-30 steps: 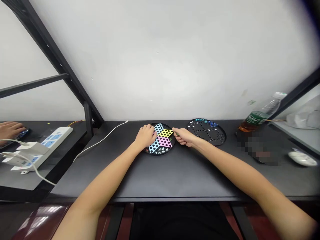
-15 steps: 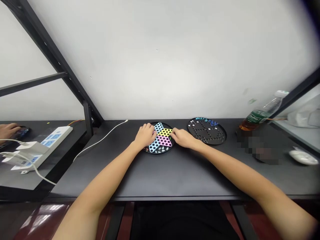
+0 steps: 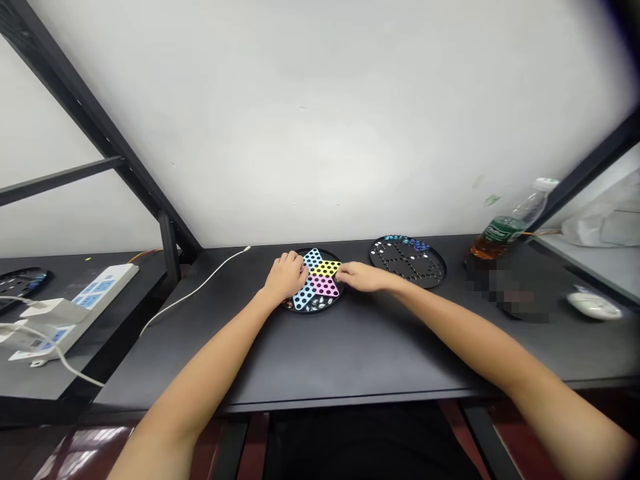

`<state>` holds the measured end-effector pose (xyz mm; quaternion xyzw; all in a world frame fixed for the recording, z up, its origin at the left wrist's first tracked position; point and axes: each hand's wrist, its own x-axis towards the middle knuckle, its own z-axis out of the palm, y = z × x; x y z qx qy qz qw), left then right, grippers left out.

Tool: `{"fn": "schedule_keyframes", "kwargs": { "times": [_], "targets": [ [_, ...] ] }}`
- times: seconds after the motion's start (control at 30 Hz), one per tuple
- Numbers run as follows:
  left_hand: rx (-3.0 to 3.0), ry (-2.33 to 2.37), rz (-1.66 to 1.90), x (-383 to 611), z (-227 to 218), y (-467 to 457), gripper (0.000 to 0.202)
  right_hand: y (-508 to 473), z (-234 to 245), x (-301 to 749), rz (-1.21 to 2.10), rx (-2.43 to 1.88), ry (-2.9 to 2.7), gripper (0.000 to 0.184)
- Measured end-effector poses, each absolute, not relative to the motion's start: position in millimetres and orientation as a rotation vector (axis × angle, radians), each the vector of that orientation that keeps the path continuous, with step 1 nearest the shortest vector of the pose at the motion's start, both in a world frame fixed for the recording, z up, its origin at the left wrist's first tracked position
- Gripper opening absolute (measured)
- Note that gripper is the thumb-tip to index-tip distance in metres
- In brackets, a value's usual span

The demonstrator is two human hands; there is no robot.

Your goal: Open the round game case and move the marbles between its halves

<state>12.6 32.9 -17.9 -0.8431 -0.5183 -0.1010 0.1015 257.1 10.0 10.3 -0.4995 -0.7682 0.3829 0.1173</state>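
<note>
On the black table lies a round black Chinese checkers board point(image 3: 327, 305) with a star of light blue, yellow and pink sections full of dark holes. Small clear and reddish pieces rest in its near rim. My left hand point(image 3: 285, 277) covers the board's left side, fingers curled down; their tips are hidden. At the right edge, beside the yellow section, my right hand point(image 3: 361, 276) has thumb and fingers pinched together. What either hand holds, if anything, is too small or hidden to see.
A second round black board point(image 3: 407, 263) with blue and white pieces lies to the right. Beyond it stand a drink bottle point(image 3: 510, 223) and a white mouse point(image 3: 594, 305). To the left are a white cable point(image 3: 200, 287), a power strip point(image 3: 95, 293) and another board point(image 3: 23, 283).
My view has shifted slightly. My right hand stays by the board's right edge, its pinch slightly changed, and my left hand remains on the left side. The other person's hand at far left is gone from view.
</note>
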Motion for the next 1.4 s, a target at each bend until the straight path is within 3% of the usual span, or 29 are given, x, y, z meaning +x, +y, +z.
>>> {"fn": "schedule_keyframes", "kwargs": {
  "times": [0.13,0.3,0.4,0.5,0.6,0.73,0.83,1.0,1.17,1.4],
  "targets": [
    [-2.502,-1.53,-0.312,12.1,-17.3,32.6,0.023,29.1,27.0,289.3,1.86,-1.194,-1.499,0.011],
    [-2.495,-1.531,-0.3,12.5,-16.9,31.9,0.024,51.2,43.9,329.4,1.878,-1.088,-1.024,0.012],
    [-2.496,-1.535,-0.287,12.9,-16.0,32.0,0.025,45.1,42.5,338.0,1.658,-1.249,-0.928,0.013],
    [-2.503,-1.55,-0.29,12.9,-15.0,32.4,0.026,-5.6,26.5,332.0,1.059,-1.448,-1.024,0.011],
    [-2.524,-1.555,-0.279,12.8,-13.9,32.7,0.026,-85.9,-1.3,315.4,0.554,-1.587,-1.591,0.013],
    [-2.534,-1.566,-0.293,13.2,-13.5,33.6,0.025,-138.2,-29.6,296.8,0.45,-1.777,-2.207,0.023],
    [-2.553,-1.555,-0.295,13.5,-14.8,35.6,0.025,-120.8,-35.9,302.3,0.479,-1.64,-2.336,0.028],
    [-2.553,-1.528,-0.319,13.2,-17.4,37.6,0.026,-97.2,-39.6,335.0,0.411,-1.537,-2.278,0.032],
    [-2.546,-1.53,-0.321,12.8,-17.6,37.6,0.024,-106.3,-50.6,397.0,0.008,-1.751,-2.106,0.034],
    [-2.545,-1.535,-0.3,12.5,-17.3,39.5,0.024,-89.0,-53.0,462.2,-0.24,-2.261,-1.859,0.032]
  ]
}}
